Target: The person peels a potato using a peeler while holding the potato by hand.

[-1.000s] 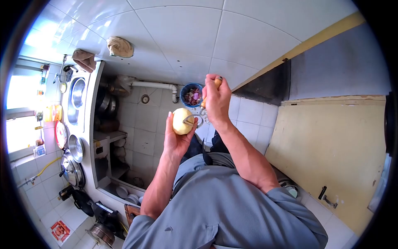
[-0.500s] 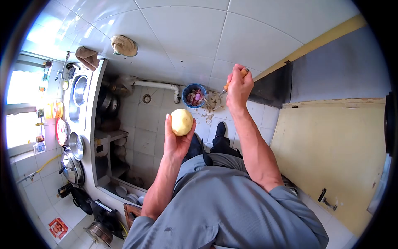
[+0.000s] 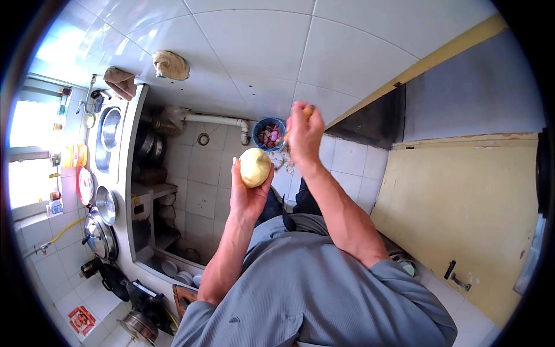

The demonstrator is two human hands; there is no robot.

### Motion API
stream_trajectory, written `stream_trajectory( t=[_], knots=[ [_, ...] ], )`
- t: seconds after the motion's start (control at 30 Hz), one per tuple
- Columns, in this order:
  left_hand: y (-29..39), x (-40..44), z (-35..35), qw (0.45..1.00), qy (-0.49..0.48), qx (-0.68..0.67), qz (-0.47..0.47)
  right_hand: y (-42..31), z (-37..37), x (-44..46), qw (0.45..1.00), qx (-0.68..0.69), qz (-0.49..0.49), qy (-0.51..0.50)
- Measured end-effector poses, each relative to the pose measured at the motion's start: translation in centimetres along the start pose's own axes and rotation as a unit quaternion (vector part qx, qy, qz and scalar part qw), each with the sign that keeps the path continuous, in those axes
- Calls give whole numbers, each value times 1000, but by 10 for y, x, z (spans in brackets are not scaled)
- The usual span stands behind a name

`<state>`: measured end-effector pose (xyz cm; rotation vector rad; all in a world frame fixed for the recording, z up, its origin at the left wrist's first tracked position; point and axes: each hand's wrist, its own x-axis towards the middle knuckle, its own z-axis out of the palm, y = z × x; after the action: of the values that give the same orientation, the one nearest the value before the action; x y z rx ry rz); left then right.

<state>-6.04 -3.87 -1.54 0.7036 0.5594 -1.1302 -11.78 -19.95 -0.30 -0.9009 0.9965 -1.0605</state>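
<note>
A pale yellow, peeled round vegetable or fruit rests in my left hand, with the fingers and thumb wrapped round its sides. My right hand is closed round the wooden handle of a tool, above and to the right of the round piece. The tool's far end is blurred and partly hidden by the hand. Behind the hands a blue bin on the floor holds pinkish and purple scraps.
Scraps lie on the tiled floor beside the bin. At the left runs a counter with a sink, a metal bowl and a lidded pan. A cream door stands at the right.
My right hand swung away to the right from the round piece, then came back left near it with the tool. My left hand has barely moved and keeps its hold.
</note>
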Motion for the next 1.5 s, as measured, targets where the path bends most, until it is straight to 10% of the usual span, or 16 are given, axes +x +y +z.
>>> stream_trajectory(
  t=[0.13,1.5],
  knots=[
    [6,-11,5,1000,1,8,11,0,-29,51,993,35,-21,108],
    [11,-25,5,995,-68,-14,-71,-29,-16,39,995,88,-17,48]
  ],
)
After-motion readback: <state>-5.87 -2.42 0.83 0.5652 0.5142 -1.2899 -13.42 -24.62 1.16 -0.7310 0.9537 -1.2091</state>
